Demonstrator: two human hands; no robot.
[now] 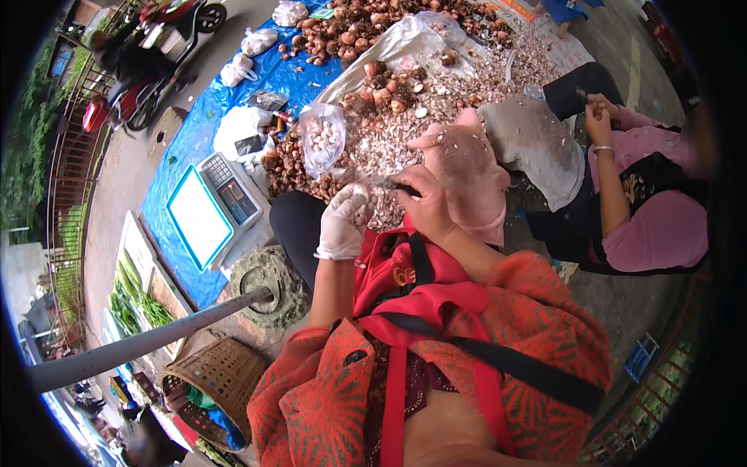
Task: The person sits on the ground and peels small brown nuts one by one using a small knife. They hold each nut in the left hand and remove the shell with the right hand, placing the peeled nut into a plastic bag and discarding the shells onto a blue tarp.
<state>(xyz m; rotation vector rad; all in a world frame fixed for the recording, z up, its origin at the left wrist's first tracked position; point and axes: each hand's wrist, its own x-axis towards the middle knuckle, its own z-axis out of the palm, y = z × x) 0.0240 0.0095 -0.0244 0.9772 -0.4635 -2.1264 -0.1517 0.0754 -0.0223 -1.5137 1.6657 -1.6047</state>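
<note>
My left hand (pixel 344 225), in a white glove, has its fingers curled around a small pale piece that I cannot make out well. My bare right hand (pixel 423 198) grips the dark handle of a knife (pixel 373 180), whose soiled blade points left, just above the gloved fingers. Beyond my hands, a clear plastic bag (pixel 323 137) holds peeled whitish bulbs or corms. Brown unpeeled corms (pixel 303 172) lie to its left, and a larger clump (pixel 382 93) rests above it. Pinkish-white peelings (pixel 385 146) cover the sheet around them. A pink cloth (pixel 464 175) lies at the right.
A digital scale (pixel 233 192) stands on a blue tarp (pixel 160 204) at the left. Nearer are a stone base (pixel 274 292) with a metal pole (pixel 152 341) and a wicker basket (pixel 219 373). A person in pink (pixel 653 227) sits at the right. A motorcycle (pixel 146 99) with a rider is at upper left.
</note>
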